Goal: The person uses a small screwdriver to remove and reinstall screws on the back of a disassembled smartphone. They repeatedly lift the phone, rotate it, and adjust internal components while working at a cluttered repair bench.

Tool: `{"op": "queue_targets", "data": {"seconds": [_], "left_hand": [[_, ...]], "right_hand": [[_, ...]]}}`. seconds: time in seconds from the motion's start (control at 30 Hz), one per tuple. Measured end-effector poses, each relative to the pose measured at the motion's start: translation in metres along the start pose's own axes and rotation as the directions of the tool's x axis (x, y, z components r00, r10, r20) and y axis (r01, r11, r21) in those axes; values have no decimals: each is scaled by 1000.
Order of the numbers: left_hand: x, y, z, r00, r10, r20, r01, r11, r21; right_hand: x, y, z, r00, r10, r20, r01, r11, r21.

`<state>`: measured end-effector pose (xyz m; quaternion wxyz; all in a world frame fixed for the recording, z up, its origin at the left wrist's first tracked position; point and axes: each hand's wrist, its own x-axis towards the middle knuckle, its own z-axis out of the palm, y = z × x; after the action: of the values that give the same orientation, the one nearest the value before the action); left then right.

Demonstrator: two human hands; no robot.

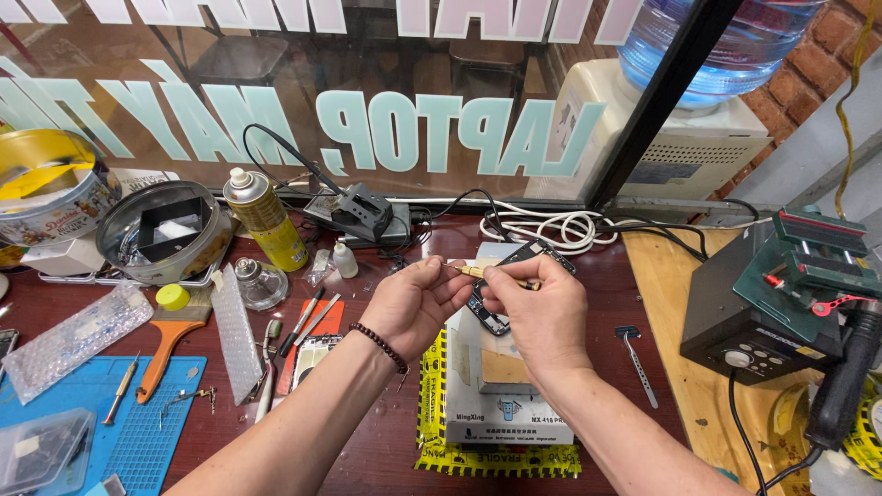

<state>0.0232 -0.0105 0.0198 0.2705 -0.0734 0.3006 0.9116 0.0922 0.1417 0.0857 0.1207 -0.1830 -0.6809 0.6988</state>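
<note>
1. Both forearms reach forward from the lower edge of the view and meet over the middle of the dark red bench (386, 441).
2. The left hand (413, 308), with a dark bead bracelet (379, 346) at its wrist, is curled, thumb and fingertips pinched on one end of a thin brass-coloured tool (478, 273).
3. The right hand (542, 312) is closed around a small dark circuit board (537, 253), held tilted; its thumb and forefinger also clamp the tool's other end, so the two hands are together, touching at the fingertips.
4. Right under the hands stands a white box-shaped unit (505, 418) resting on yellow-and-black tape (432, 404).
5. At the near left lies a blue work mat (147, 432) with a clear plastic box (41, 450) on its corner; what is in the box I cannot tell.
6. An orange-handled brush (170, 335) with a yellow cap lies across the mat's edge, beside strips of bubble wrap (234, 335).
7. Right of the unit, a small metal pry tool (637, 358) lies alone on the bench.
8. Farther left, a round metal tin (161, 230) holds a black square frame.
9. Beside the tin stands a yellow spray can (266, 220), with a small glass bottle (257, 280) in front.
10. At the far left edge sits a larger round tin (50, 188) containing something yellow.
11. Far right, a water cooler bottle (726, 41) stands behind the glass.
</note>
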Motion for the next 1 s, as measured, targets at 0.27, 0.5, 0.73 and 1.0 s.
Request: {"op": "queue_targets", "data": {"seconds": [0.27, 0.5, 0.73, 1.0], "left_hand": [[4, 7, 8, 998, -53, 44, 55, 998, -40], [9, 5, 2, 985, -71, 160, 105, 972, -211], [8, 2, -1, 982, -71, 173, 106, 973, -203], [6, 0, -2, 983, -97, 154, 126, 974, -190]], "right_hand": [[-5, -4, 0, 964, -140, 226, 226, 879, -419], [-7, -15, 4, 952, -249, 177, 302, 858, -417], [-8, -19, 5, 966, -205, 159, 257, 845, -470], [-7, -19, 6, 982, -133, 131, 181, 849, -496]]}}
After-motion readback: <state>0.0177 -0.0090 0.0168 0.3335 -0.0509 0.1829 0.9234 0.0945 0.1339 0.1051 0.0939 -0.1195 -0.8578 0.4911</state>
